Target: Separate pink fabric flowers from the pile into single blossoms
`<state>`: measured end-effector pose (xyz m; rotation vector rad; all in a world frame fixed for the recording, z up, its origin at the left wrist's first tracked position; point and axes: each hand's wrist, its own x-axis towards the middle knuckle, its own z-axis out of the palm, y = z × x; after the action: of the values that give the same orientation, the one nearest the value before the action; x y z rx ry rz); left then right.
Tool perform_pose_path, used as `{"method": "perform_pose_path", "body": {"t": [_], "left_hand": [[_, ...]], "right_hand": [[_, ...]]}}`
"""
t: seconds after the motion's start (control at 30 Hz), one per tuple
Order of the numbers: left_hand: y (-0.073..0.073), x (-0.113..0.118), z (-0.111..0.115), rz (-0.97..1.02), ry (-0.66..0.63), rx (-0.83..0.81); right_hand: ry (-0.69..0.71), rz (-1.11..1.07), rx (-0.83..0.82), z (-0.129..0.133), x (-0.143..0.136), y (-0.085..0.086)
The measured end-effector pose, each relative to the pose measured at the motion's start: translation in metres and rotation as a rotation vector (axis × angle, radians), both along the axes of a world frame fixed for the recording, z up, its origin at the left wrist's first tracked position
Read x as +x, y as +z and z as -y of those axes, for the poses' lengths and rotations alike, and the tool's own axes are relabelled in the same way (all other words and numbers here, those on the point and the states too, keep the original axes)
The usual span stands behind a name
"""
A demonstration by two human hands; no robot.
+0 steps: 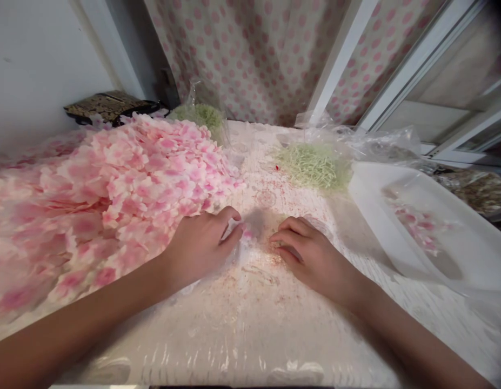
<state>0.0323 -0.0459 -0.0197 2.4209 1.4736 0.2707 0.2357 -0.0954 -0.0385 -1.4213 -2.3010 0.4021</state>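
Observation:
Over the middle of the table [218,324], my left hand [212,237] pinches a small pink and white petal piece [248,232] between thumb and fingers. Facing it, a short gap to the right, is my right hand [305,246], its fingers curled and pressed together; whatever lies between their tips is too small to make out. A large heap of pink artificial petals [140,173] spreads over the left side, right beside my left hand. Pale green stems [315,162] lie in a pile beyond my right hand.
At the right stands a white tray [372,216] with some pink petals [422,227] inside. Clear plastic bags [380,140] lie behind it. A bag of green pieces [205,116] and a patterned pouch [108,102] are at the back left, before a dotted curtain [250,54].

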Motion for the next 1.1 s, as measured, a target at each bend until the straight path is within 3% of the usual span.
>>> {"method": "perform_pose_path", "body": {"t": [0.17, 0.37, 0.5, 0.67, 0.77, 0.97, 1.1], "left_hand": [[-0.014, 0.002, -0.002, -0.039, -0.078, -0.004], [-0.014, -0.001, -0.002, -0.031, -0.119, 0.008], [-0.009, 0.001, 0.002, -0.006, -0.105, -0.014], [-0.008, 0.002, 0.007, 0.133, -0.171, -0.060], [-0.009, 0.000, 0.009, 0.214, -0.207, -0.062], [-0.008, 0.001, 0.012, 0.277, -0.216, -0.155], [-0.007, 0.002, 0.014, 0.329, -0.263, -0.228]], "right_hand": [[0.036, 0.132, 0.037, 0.003, -0.002, -0.001], [0.025, 0.152, 0.126, 0.004, -0.002, -0.005], [-0.066, -0.107, 0.090, 0.003, -0.001, -0.001], [-0.133, -0.487, -0.201, 0.001, 0.003, 0.002], [-0.129, -0.640, -0.292, 0.000, 0.003, 0.003], [-0.097, -0.684, -0.332, 0.003, 0.000, 0.002], [-0.012, -0.642, -0.222, 0.009, -0.009, 0.001]]}}
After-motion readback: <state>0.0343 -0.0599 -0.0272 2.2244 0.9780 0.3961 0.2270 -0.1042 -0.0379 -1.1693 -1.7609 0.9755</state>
